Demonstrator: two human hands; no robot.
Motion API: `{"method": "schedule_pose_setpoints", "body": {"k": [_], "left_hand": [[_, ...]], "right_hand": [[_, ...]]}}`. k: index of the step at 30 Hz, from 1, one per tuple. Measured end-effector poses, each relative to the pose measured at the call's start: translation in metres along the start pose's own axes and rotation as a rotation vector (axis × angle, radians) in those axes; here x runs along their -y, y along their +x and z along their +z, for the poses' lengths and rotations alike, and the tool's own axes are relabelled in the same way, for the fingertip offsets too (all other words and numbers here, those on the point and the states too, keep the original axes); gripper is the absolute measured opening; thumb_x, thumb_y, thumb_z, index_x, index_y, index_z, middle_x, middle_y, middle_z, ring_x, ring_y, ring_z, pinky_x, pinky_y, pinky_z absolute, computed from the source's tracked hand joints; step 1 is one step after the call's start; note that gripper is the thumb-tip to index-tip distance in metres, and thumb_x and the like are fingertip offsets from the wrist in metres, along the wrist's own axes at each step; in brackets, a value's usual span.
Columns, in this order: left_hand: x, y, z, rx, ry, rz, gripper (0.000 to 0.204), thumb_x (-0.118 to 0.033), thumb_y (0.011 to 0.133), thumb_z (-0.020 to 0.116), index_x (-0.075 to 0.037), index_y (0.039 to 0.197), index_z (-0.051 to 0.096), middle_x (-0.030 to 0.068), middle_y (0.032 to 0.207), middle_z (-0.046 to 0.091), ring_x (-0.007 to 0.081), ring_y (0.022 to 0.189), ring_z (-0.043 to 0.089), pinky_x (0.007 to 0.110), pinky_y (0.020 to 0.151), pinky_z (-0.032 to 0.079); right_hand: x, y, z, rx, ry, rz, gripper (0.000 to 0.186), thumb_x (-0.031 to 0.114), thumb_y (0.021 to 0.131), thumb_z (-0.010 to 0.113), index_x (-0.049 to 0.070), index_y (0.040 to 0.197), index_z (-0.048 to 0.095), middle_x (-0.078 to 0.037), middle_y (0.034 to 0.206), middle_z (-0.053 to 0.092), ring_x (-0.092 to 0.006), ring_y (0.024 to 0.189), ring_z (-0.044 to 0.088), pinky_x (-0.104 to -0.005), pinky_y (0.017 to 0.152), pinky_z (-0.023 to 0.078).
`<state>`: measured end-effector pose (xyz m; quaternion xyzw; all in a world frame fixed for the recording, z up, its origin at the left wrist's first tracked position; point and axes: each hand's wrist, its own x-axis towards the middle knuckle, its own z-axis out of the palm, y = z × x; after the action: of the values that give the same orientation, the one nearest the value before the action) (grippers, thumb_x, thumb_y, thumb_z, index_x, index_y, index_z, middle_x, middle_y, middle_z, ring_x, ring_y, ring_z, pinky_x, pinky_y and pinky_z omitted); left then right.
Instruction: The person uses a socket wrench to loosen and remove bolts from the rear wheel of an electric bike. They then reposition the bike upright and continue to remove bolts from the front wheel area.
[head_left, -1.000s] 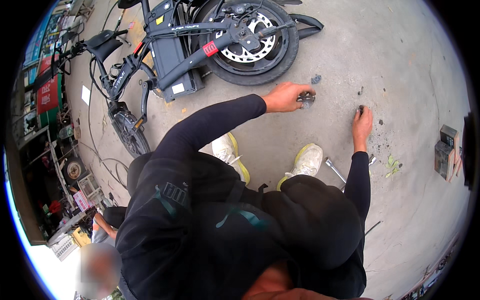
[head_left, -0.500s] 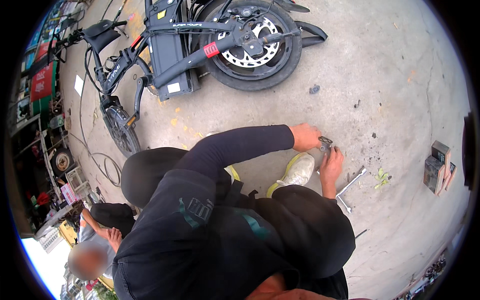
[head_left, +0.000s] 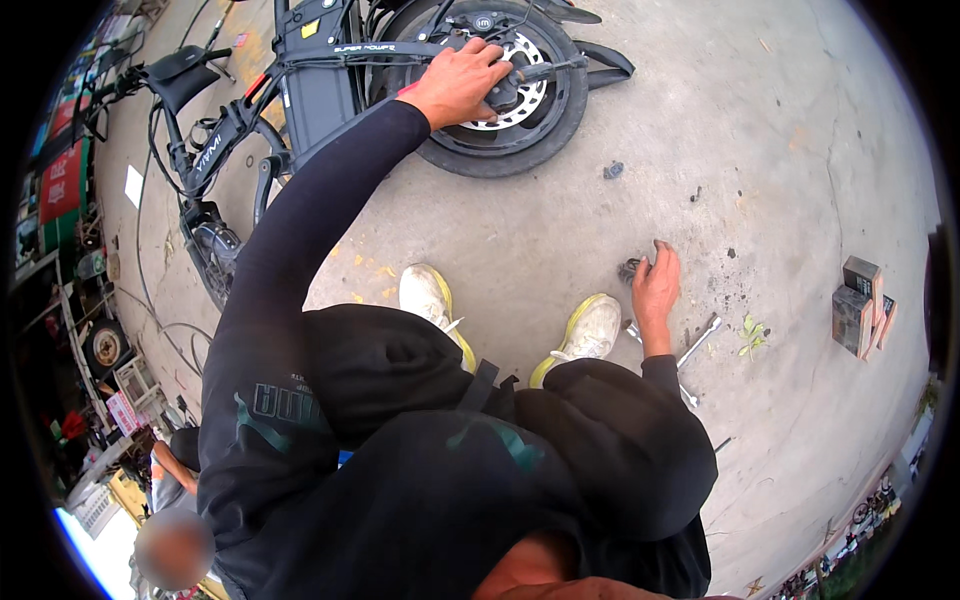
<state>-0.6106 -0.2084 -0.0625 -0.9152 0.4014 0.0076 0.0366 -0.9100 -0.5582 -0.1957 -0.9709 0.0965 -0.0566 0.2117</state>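
Note:
A black electric bike lies side-on at the upper left, its rear wheel (head_left: pixel 540 145) nearest me. My left hand (head_left: pixel 465 85) reaches to that wheel's hub, fingers bent over the end of the dark swingarm (head_left: pixel 350 135) beside the silver brake disc (head_left: pixel 535 97). The hand hides part of the hub. My right hand (head_left: pixel 656 290) is low over the ground by my right shoe, fingers apart. A small dark metal part (head_left: pixel 628 270) sits just left of its thumb; whether they touch is unclear.
A cross-shaped wheel wrench (head_left: pixel 700 342) lies beside my right forearm, near a green leaf sprig (head_left: pixel 752 335). Small boxes (head_left: pixel 862 310) stand far right. A dark scrap (head_left: pixel 613 171) is on the concrete. Another person (head_left: pixel 175 470) sits at the lower left.
My left hand has left the small metal part and swung up and left to the bike's rear hub. My right hand stays near the part, its fingers now farther apart.

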Motion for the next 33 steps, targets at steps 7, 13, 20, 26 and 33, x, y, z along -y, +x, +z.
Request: {"method": "schedule_pose_setpoints", "body": {"k": [7,13,20,26,33], "left_hand": [[0.026,0.014,-0.008,0.095,-0.197,0.035,0.068,-0.032,0.071,0.089,-0.005,0.129,0.066,0.0068,0.133,0.061,0.0302,0.125,0.056,0.041,0.102,0.051],[0.021,0.009,-0.010,0.124,-0.027,0.137,0.062,-0.038,0.087,0.078,-0.001,0.134,0.060,0.0128,0.133,0.059,0.0308,0.125,0.056,0.042,0.107,0.047],[0.018,0.005,-0.004,-0.024,0.092,0.239,0.061,-0.048,0.088,0.074,0.001,0.122,0.059,0.0134,0.122,0.059,0.0300,0.119,0.056,0.041,0.102,0.046],[0.002,0.013,0.008,0.003,0.099,0.248,0.051,-0.046,0.087,0.075,-0.003,0.108,0.058,0.0100,0.113,0.059,0.0270,0.110,0.057,0.039,0.094,0.051],[0.016,0.013,-0.001,-0.013,-0.159,0.215,0.054,-0.048,0.094,0.069,0.000,0.117,0.060,0.0154,0.115,0.060,0.0327,0.117,0.056,0.043,0.104,0.047]], "right_hand": [[0.055,-0.059,0.015,0.245,0.223,-0.407,0.046,0.002,0.083,0.068,0.001,0.129,0.058,-0.017,0.126,0.061,-0.0343,0.115,0.060,-0.0439,0.096,0.051],[0.062,-0.089,0.024,0.380,0.304,-0.439,0.048,0.007,0.084,0.071,0.000,0.129,0.058,-0.017,0.128,0.060,-0.0347,0.117,0.059,-0.0440,0.098,0.050],[0.064,-0.083,0.024,0.409,0.339,-0.259,0.050,0.011,0.084,0.073,-0.001,0.130,0.057,-0.019,0.128,0.060,-0.0368,0.119,0.058,-0.0451,0.100,0.049],[0.062,-0.081,0.027,0.389,0.349,-0.246,0.049,0.009,0.083,0.072,-0.001,0.129,0.057,-0.020,0.126,0.061,-0.0373,0.119,0.058,-0.0455,0.100,0.049],[0.061,-0.083,0.028,0.403,0.311,-0.221,0.050,0.008,0.083,0.071,0.000,0.131,0.056,-0.020,0.126,0.061,-0.0374,0.119,0.058,-0.0458,0.101,0.048]]}}
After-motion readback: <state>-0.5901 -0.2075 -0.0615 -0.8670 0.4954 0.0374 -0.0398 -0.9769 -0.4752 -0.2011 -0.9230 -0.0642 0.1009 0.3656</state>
